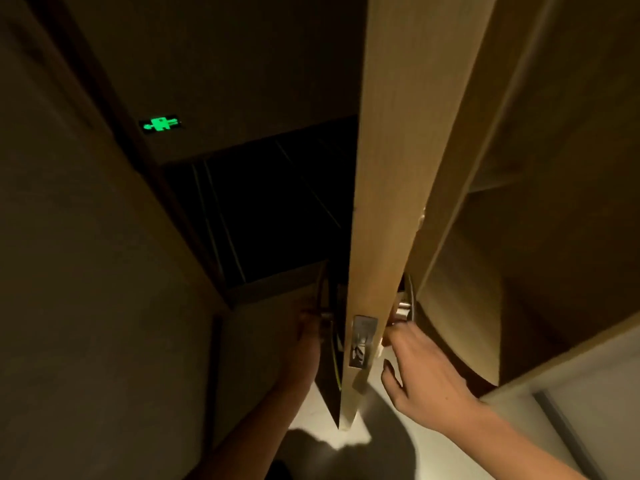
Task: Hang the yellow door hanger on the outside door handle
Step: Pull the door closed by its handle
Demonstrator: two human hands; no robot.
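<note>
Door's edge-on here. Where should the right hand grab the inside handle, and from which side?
Judging by pose: take the inside handle on its silver neck, just off the door face. Come from below and the lit room side, where the right hand already sits. The lever's far end is hidden behind the door edge.

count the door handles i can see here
2: one handle on the lit side of the door, by the right hand; one handle on the dark side, at the left hand, partly hidden.

1. Door (391,168) stands edge-on in the middle, latch plate (362,341) set low in that edge.
2. Left hand (304,341) is on the door's left side, right hand (422,372) on its right, beside the inside handle (403,310).
3. Lit sign (160,124) sits far back on the left.
</note>
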